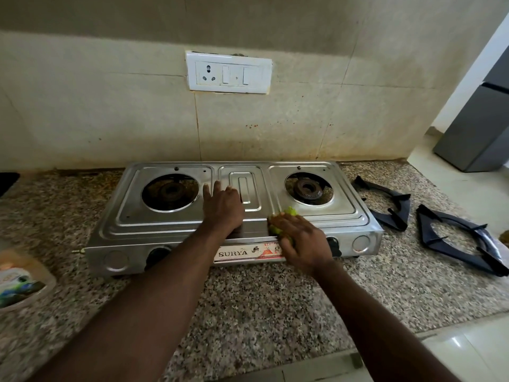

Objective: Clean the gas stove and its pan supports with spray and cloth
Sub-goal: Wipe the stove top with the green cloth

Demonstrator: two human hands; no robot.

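A steel two-burner gas stove (pixel 165 227) sits on the granite counter, both burners bare. My left hand (pixel 223 208) lies flat on the stove's top, fingers spread, between the left burner and the middle panel. My right hand (pixel 300 241) presses a green cloth (pixel 289 212) onto the front edge of the top, just left of the right burner; most of the cloth is hidden under my palm. Two black pan supports (pixel 391 205) (pixel 462 244) lie on the counter to the right of the stove. A blurred bottle (pixel 19 279) lies at the far left.
The speckled granite counter (pixel 261 304) runs in front of the stove to its front edge. A tiled wall with a white socket plate (pixel 228 73) stands behind. A grey fridge (pixel 479 133) stands at the far right, past the counter's end.
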